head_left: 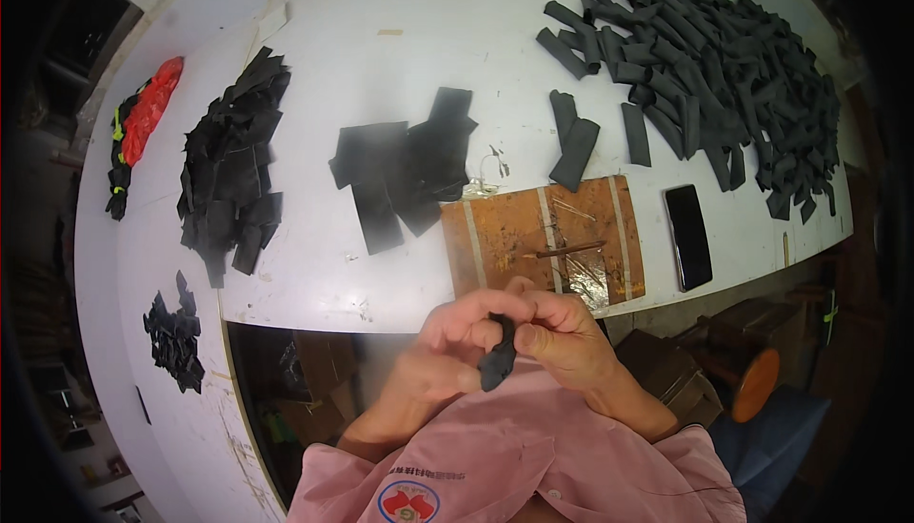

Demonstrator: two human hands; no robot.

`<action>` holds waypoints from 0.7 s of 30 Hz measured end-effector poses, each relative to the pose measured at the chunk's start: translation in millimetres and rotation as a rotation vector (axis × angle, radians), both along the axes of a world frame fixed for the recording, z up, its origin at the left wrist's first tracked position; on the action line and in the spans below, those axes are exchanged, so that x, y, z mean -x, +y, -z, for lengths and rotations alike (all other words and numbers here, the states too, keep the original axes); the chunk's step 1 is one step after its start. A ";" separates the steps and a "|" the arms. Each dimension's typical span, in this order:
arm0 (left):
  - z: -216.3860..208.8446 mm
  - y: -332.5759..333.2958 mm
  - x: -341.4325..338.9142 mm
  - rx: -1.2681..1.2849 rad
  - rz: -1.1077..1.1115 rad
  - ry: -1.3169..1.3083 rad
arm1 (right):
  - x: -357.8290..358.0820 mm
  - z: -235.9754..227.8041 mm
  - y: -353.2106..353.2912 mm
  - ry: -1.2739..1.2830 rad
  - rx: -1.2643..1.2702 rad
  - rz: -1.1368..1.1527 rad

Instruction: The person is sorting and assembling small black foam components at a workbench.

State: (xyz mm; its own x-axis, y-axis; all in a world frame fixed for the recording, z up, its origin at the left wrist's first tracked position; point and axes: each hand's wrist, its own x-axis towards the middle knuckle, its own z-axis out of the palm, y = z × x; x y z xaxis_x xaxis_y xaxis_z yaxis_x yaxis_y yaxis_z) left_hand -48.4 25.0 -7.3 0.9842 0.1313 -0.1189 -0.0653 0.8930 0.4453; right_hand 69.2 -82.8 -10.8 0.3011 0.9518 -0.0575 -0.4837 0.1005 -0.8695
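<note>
Close to my chest, just off the table's front edge, both hands grip a bent black piece of soft sheet material [498, 355]. My left hand [443, 347] is closed round its left side, the thumb near its lower end. My right hand [564, 337] pinches its upper part between thumb and fingers. Whether the piece is rolled into a tube cannot be told, since fingers cover much of it. Beyond my hands lies a worn brown board [495, 237] with pale strips across it. A thin brown stick-like tool [569, 249] rests on that board.
Black tubes [685, 57] are heaped at the far right, with a few loose tubes [575, 152] nearer. Flat black pieces [381, 180] lie mid-table; more form a pile [228, 171] at left, beside a smaller pile [174, 337]. A phone [687, 237] lies right of the board.
</note>
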 end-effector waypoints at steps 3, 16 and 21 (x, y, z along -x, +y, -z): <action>-12.3 -16.4 -6.5 -0.520 -0.180 0.203 | -12.9 18.0 -4.9 -0.015 -0.068 0.142; -22.8 -31.8 -41.4 -0.457 -0.465 0.202 | -21.5 -22.6 -17.5 -0.538 0.035 0.438; -30.7 -16.1 -36.3 0.050 0.036 -0.063 | -20.4 -35.6 -25.3 -0.171 -0.071 0.242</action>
State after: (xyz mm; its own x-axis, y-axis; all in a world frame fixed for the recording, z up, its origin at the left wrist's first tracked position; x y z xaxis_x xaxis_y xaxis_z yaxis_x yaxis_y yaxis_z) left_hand -12.1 8.9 23.5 0.9940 0.0907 -0.0617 -0.0591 0.9163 0.3961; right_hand 89.6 -108.2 24.8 0.5196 0.8509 0.0777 -0.2858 0.2588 -0.9227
